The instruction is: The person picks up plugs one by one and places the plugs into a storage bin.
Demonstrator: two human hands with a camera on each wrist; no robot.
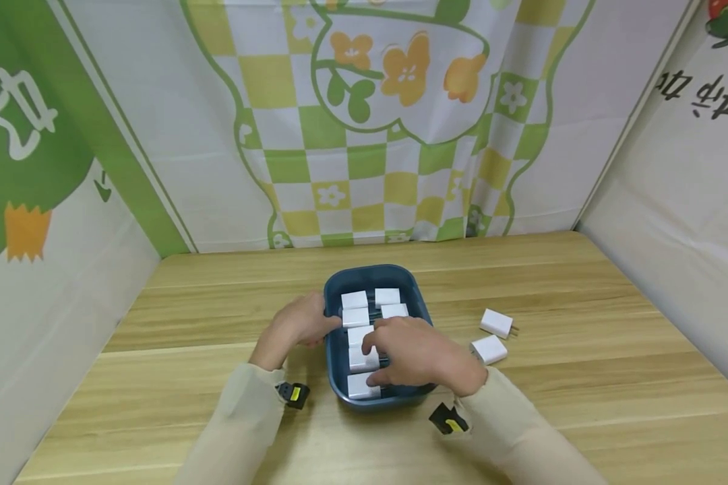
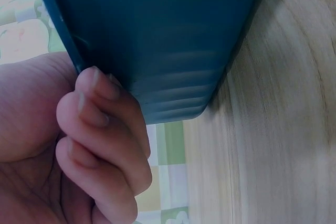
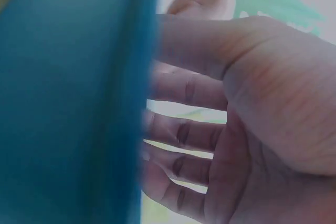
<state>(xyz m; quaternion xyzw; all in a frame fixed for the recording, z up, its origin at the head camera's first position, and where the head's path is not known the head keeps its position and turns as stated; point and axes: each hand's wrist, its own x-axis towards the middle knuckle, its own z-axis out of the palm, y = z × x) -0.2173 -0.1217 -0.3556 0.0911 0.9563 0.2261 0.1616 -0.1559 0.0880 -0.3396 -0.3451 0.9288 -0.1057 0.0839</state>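
Observation:
A dark blue plastic basket (image 1: 420,301) holds several white charger plugs (image 1: 355,317) laid in two columns. My left hand (image 1: 303,320) grips the basket's left rim, thumb over the edge; in the left wrist view its curled fingers (image 2: 107,129) lie against the outer wall. Over the basket's near right part, my right hand (image 1: 409,353) has thumb and fingers spread apart above the left column. Its thumb is by the nearest charger plug (image 1: 360,386), and its forefinger is by those farther up. The right wrist view hides the fingertips behind the basket wall (image 3: 73,108).
Two more white charger plugs lie on the wooden table to the right of the basket, one (image 1: 496,322) with its prongs showing and another (image 1: 489,349) closer. A patterned curtain (image 1: 364,168) hangs behind the table, with cloth walls on both sides.

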